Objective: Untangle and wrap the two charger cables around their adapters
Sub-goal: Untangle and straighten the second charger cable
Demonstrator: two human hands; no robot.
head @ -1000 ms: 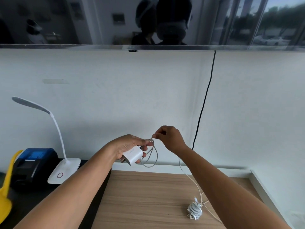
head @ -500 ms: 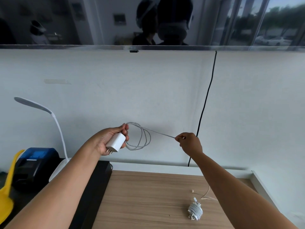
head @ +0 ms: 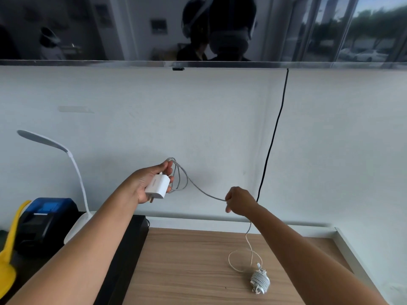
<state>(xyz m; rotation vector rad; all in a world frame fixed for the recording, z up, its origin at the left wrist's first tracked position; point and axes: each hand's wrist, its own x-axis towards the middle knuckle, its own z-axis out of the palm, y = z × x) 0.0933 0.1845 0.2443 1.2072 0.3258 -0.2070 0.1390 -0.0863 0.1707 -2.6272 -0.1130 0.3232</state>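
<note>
My left hand (head: 145, 183) holds a white adapter (head: 158, 186) up in front of the wall, prongs pointing down, with a few loops of its grey cable (head: 199, 190) hanging beside the fingers. That cable runs right and down to my right hand (head: 240, 202), which pinches it in a closed fist. Below the fist the loose end drops to the wooden table (head: 193, 267) and curls there. A second adapter (head: 259, 281), wound tightly in its white cable, lies on the table at the lower right, under my right forearm.
A white desk lamp (head: 72, 172) stands at the left beside a black and blue printer (head: 44, 219) and a yellow tool (head: 8, 249). A black wire (head: 273, 137) hangs down the wall right of my right hand. A white ledge borders the table's right side.
My hands drew apart, pulling the cable taut between them. My right hand has since dropped lower and nearer the table, so the cable sags and its loose end now curls on the wood.
</note>
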